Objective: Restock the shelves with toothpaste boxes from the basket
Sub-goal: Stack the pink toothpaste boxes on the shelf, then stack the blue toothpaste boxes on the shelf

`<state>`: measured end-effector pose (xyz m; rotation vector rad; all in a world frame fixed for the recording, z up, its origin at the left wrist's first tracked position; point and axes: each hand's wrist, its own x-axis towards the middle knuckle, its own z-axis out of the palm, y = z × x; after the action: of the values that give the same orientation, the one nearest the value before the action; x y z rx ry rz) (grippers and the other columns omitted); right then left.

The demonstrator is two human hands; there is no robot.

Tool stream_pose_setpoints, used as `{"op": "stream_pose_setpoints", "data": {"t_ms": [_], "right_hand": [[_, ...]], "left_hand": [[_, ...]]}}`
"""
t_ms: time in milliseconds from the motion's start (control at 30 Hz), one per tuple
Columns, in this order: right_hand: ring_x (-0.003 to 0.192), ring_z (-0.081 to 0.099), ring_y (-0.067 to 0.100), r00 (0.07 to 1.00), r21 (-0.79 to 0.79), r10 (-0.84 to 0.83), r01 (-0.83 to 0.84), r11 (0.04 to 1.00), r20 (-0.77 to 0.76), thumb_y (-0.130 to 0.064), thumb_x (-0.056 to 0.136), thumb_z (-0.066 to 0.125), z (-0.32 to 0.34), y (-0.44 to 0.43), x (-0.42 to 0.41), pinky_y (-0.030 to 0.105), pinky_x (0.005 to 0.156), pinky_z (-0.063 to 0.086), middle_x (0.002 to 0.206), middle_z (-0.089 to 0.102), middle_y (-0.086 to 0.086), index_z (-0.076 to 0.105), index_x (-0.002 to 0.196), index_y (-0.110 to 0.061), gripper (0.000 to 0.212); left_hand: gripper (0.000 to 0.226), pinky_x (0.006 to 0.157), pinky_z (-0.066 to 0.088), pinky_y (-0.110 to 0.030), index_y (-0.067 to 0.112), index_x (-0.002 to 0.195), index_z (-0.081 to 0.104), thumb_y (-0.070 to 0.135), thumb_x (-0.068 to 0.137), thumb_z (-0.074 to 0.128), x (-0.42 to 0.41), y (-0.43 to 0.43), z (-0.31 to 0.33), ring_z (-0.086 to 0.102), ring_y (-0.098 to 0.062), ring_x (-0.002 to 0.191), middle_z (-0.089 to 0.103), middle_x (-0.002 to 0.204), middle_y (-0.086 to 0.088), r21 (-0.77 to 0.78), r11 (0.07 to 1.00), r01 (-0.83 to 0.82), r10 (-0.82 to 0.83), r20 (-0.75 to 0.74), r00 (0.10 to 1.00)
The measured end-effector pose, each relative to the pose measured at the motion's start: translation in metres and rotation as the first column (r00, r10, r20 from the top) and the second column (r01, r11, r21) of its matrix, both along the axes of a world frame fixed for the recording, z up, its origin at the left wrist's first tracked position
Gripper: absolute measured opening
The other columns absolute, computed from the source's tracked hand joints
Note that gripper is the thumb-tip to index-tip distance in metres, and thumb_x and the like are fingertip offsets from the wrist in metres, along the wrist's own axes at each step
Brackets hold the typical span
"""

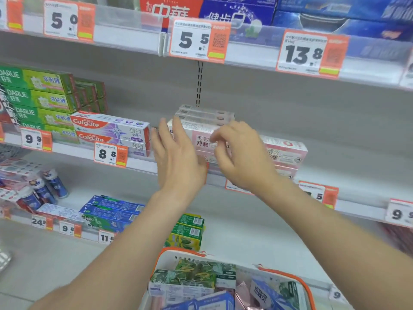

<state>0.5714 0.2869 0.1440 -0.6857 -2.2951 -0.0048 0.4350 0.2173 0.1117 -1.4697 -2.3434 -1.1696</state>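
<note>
the pink toothpaste boxes (202, 134) sit stacked on the middle shelf (138, 161), the left hand (178, 157) flat with straight fingers against their left end, the right hand (243, 159) loosely curled at their front, grip unclear, the basket (169, 261) below them.

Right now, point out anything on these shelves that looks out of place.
On the lower shelf, the green boxes stand with barcodes facing out, unlike the Colgate boxes above, which show their fronts. The blue boxes beside them also show barcodes. Nothing looks spilled or damaged.
</note>
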Motion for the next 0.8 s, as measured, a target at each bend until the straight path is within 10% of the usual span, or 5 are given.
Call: {"op": "stream_pose_setpoints", "data": {"t_ms": [133, 267, 400, 600, 800], "right_hand": [[0.096, 0.068, 0.029, 0.891, -0.25, 0.009, 0.118, 0.961, 0.453, -0.031, 0.09, 0.04, -0.04, -0.055, 0.066, 0.042, 0.081, 0.057, 0.101, 0.075, 0.002, 0.072, 0.11, -0.023, 0.038], [0.107, 0.066, 0.029, 0.606, -0.476, 0.215, 0.309, 0.823, 0.766, -0.03, 0.098, 0.05, -0.084, -0.089, 0.138, 0.044, 0.092, 0.056, 0.108, 0.07, 0.003, 0.069, 0.126, -0.027, 0.034], [0.095, 0.067, 0.027, 0.328, -0.482, 0.369, 0.406, 0.776, 0.87, -0.033, 0.098, 0.056, -0.109, -0.097, 0.179, 0.037, 0.074, 0.056, 0.101, 0.068, 0.003, 0.069, 0.124, -0.019, 0.032], [0.126, 0.053, 0.027, 0.236, -0.579, 0.539, 0.485, 0.655, 0.808, -0.07, 0.084, 0.073, -0.147, -0.073, 0.2, 0.04, 0.1, 0.047, 0.15, 0.049, 0.003, 0.036, 0.156, -0.02, 0.095], [0.081, 0.06, 0.022, 0.104, -0.447, 0.447, 0.413, 0.793, 0.889, -0.039, 0.087, 0.082, -0.181, -0.095, 0.188, 0.034, 0.065, 0.053, 0.103, 0.062, 0.006, 0.036, 0.155, -0.01, 0.088]], "left_hand": [[0.049, 0.106, 0.043, -0.048, 0.021, 0.134, 0.051, 0.024, 0.088, 0.069, 0.034, -0.031, -0.01, 0.047, -0.036, 0.127, 0.051, 0.135, -0.009, -0.266, 0.927, 0.264, -0.274, -0.001, 0.962], [0.047, 0.105, 0.046, -0.038, 0.024, 0.14, 0.052, 0.035, 0.097, 0.066, 0.082, -0.067, -0.037, 0.053, -0.026, 0.128, 0.057, 0.137, -0.005, -0.745, 0.43, 0.51, -0.634, 0.153, 0.758], [0.049, 0.099, 0.051, -0.044, 0.021, 0.141, 0.053, 0.034, 0.096, 0.065, 0.12, -0.085, -0.081, 0.057, -0.03, 0.119, 0.052, 0.132, -0.009, -0.903, 0.097, 0.418, -0.776, 0.194, 0.599], [0.041, 0.076, 0.05, -0.043, 0.016, 0.141, 0.044, 0.013, 0.103, 0.057, 0.141, -0.084, -0.142, 0.057, -0.03, 0.098, 0.049, 0.12, -0.011, -0.961, -0.006, 0.276, -0.808, 0.167, 0.564], [0.044, 0.078, 0.048, -0.043, 0.013, 0.139, 0.046, 0.007, 0.098, 0.063, 0.134, -0.08, -0.161, 0.055, -0.03, 0.106, 0.049, 0.122, -0.01, -0.979, -0.054, 0.197, -0.823, 0.155, 0.546]]}}
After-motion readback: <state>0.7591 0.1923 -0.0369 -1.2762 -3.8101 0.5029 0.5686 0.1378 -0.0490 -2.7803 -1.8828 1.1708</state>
